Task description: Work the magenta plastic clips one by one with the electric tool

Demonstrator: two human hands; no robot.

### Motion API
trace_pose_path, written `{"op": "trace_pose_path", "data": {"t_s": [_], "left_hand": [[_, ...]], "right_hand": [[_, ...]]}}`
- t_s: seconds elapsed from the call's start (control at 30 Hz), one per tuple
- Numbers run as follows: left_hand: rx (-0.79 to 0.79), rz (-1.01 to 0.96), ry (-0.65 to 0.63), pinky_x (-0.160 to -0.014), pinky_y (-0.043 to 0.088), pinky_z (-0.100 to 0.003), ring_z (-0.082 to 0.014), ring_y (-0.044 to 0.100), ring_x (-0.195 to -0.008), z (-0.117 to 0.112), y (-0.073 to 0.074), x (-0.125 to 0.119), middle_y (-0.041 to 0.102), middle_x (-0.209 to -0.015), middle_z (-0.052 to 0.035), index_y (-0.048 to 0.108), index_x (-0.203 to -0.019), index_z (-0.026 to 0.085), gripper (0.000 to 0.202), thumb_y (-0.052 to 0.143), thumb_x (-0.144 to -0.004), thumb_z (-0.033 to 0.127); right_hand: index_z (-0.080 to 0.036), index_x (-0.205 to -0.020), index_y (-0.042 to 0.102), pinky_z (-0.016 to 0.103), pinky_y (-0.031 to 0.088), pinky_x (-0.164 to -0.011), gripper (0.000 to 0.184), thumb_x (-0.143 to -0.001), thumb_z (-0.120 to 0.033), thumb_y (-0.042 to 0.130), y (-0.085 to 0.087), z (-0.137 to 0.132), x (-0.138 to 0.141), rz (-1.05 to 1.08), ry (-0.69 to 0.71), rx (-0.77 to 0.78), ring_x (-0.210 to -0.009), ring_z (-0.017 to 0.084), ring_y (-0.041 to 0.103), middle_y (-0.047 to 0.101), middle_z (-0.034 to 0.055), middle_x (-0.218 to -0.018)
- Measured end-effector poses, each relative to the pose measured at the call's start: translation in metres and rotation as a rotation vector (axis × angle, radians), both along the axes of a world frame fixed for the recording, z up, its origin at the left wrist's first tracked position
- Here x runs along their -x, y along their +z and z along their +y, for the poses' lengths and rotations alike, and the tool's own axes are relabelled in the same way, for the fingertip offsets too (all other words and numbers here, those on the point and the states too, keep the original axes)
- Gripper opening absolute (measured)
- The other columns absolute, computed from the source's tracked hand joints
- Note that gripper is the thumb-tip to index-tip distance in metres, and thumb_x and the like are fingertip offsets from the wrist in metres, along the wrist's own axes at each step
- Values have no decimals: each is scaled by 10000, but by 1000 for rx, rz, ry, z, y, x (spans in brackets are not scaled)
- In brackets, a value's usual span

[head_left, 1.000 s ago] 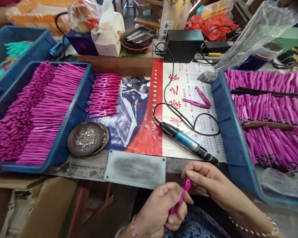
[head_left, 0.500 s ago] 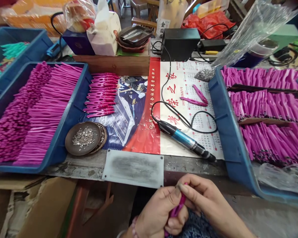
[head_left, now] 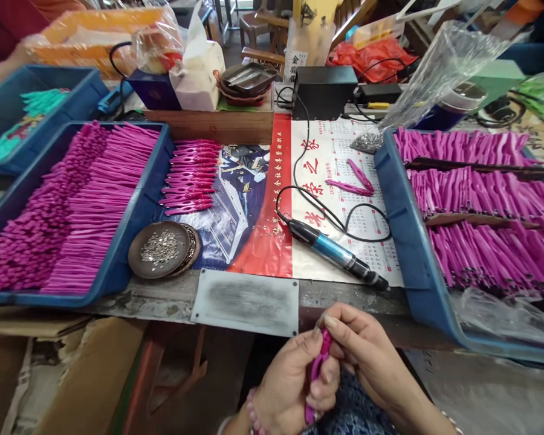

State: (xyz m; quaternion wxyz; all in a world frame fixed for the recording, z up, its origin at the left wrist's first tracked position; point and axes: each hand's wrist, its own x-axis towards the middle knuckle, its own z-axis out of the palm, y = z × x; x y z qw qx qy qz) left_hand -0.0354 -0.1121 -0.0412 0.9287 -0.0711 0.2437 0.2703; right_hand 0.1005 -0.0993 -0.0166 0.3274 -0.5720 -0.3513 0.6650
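Note:
Below the table's front edge my left hand [head_left: 294,383] is closed around a magenta plastic piece [head_left: 317,368], held nearly upright. My right hand [head_left: 367,356] pinches the top end of the same piece with thumb and fingers. A blue electric screwdriver [head_left: 333,254] lies on the calendar sheet [head_left: 344,181] just beyond my hands, its cable running to a black box [head_left: 329,90]. A brown dish of small metal screws [head_left: 161,249] sits to the left of it. Two loose magenta pieces [head_left: 353,181] rest on the calendar.
A blue tray [head_left: 127,241] at left is full of magenta pieces, and another blue tray [head_left: 403,229] at right is too. A row of assembled pieces [head_left: 193,176] lies beside the left tray. A metal plate [head_left: 247,300] sits at the table edge. A clear bag of screws [head_left: 417,84] leans back right.
My hands have closed together on the magenta piece and turned it more upright. The camera view has tilted slightly down and left.

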Motion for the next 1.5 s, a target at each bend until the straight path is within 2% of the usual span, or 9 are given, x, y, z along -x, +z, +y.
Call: {"op": "trace_pose_path", "data": {"t_s": [0.1, 0.17, 0.27, 0.4, 0.63, 0.87, 1.0, 1.17, 1.5], "left_hand": [[2, 14, 35, -354, 110, -160, -11, 270, -354, 2, 2, 6, 473, -543, 46, 606, -845, 118, 284, 666, -850, 395], [-12, 25, 58, -359, 108, -159, -11, 269, -355, 4, 3, 12, 473, -544, 46, 627, -860, 117, 284, 664, -851, 398], [-14, 25, 72, -364, 102, -158, -9, 263, -358, 6, 3, 20, 477, -547, 44, 643, -866, 115, 280, 657, -859, 395], [-1, -10, 58, -364, 105, -158, -8, 261, -354, 6, -1, 26, 479, -543, 42, 651, -868, 108, 272, 645, -867, 380], [-8, -46, 36, -357, 125, -153, -11, 280, -352, 9, -4, 31, 492, -543, 32, 660, -856, 104, 256, 625, -881, 357], [10, -53, 31, -362, 128, -155, -11, 276, -355, 12, -7, 34, 485, -547, 33, 664, -866, 103, 249, 610, -892, 345], [10, -70, 30, -364, 133, -153, -12, 278, -359, 11, -8, 36, 485, -550, 33, 668, -872, 105, 244, 605, -895, 340], [23, -59, 39, -364, 129, -151, -10, 285, -358, 11, -7, 37, 484, -544, 32, 673, -863, 102, 259, 621, -885, 355], [34, -43, 59, -362, 126, -147, -5, 274, -350, 10, -8, 37, 505, -536, 30, 686, -890, 96, 278, 641, -871, 370]], "right_hand": [[-210, -720, 480, 235, 333, -418, 469, -919, -629, 404, -5, 13, -4, -210, 114, -91, -437, 110, 381, 438, -36, -529], [-206, -760, 548, 295, 418, -555, 392, -905, -559, 460, -11, 24, -10, -392, 135, -186, -579, 171, 516, 559, 25, -636], [-203, -794, 585, 370, 392, -688, 225, -831, -421, 542, -21, 38, -15, -713, 167, -308, -724, 239, 548, 618, 79, -783], [-193, -822, 560, 367, 371, -648, 185, -849, -363, 491, -28, 48, -8, -977, 246, -361, -683, 247, 563, 609, 85, -770], [-200, -779, 522, 308, 373, -598, 177, -918, -283, 452, -26, 57, 5, -1217, 423, -380, -683, 222, 624, 629, 68, -788], [-199, -743, 530, 305, 323, -545, 149, -883, -201, 477, -26, 48, -10, -1336, 598, -394, -633, 236, 638, 638, 61, -720], [-210, -738, 511, 294, 366, -552, 148, -886, -207, 504, -23, 45, -18, -1330, 637, -401, -620, 213, 643, 626, 19, -684], [-204, -918, 544, 279, 430, -616, 89, -945, -270, 490, -17, 48, -13, -1321, 625, -456, -757, 197, 675, 653, 29, -879], [-184, -735, 503, 296, 243, -490, 184, -872, -91, 424, -18, 71, -1, -1253, 777, -550, -520, 196, 571, 578, 53, -668]]}}
